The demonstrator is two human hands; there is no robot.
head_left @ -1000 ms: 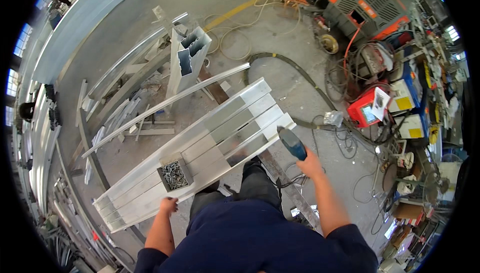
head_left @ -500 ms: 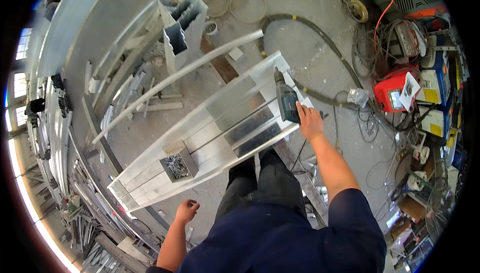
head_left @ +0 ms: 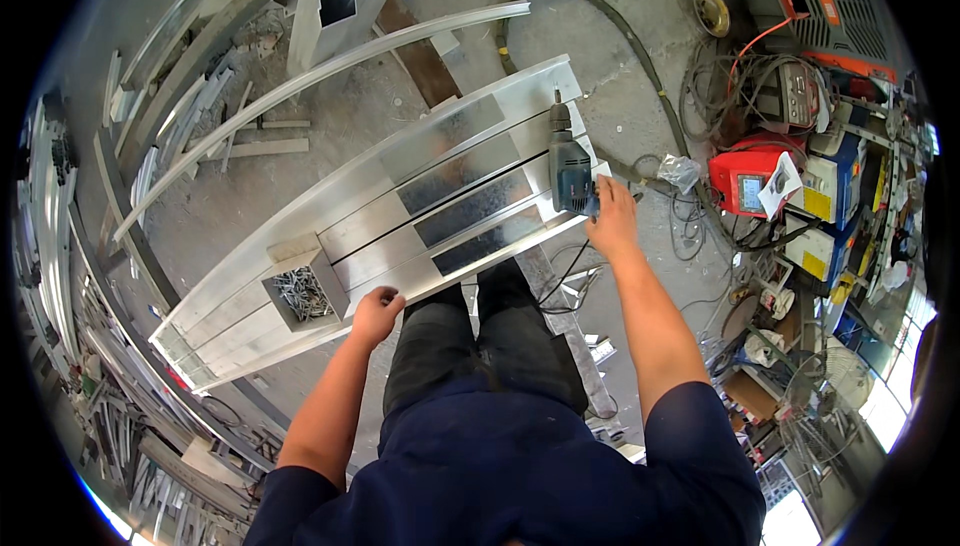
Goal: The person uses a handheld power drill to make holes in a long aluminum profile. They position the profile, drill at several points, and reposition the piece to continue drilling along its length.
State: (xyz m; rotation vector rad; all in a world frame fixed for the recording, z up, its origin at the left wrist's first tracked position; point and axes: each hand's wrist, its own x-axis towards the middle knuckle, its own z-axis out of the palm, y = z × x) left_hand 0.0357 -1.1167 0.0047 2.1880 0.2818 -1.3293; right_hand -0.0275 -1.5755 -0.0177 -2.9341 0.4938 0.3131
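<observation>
My right hand (head_left: 613, 214) is closed round the handle of a dark green corded power drill (head_left: 571, 174). The drill lies over the right end of a long silvery metal panel (head_left: 375, 266), its chuck and bit pointing away from me. My left hand (head_left: 375, 316) is at the panel's near edge with its fingers curled together; whatever they may hold is hidden. Just left of that hand, an open metal box (head_left: 335, 289) stands on the panel, filled with many small screws (head_left: 300, 296).
A long pale curved metal strip (head_left: 330, 71) lies beyond the panel. Upright hollow metal profiles (head_left: 305, 31) stand at the far left. A thick dark hose (head_left: 640, 61) loops over the floor. A red machine (head_left: 755, 176) and tangled cables (head_left: 740, 96) are on the right.
My left hand has moved up to the panel's near edge beside the screw box. The drill has turned to point more straight away from me, with my right hand still on it. The view has shifted.
</observation>
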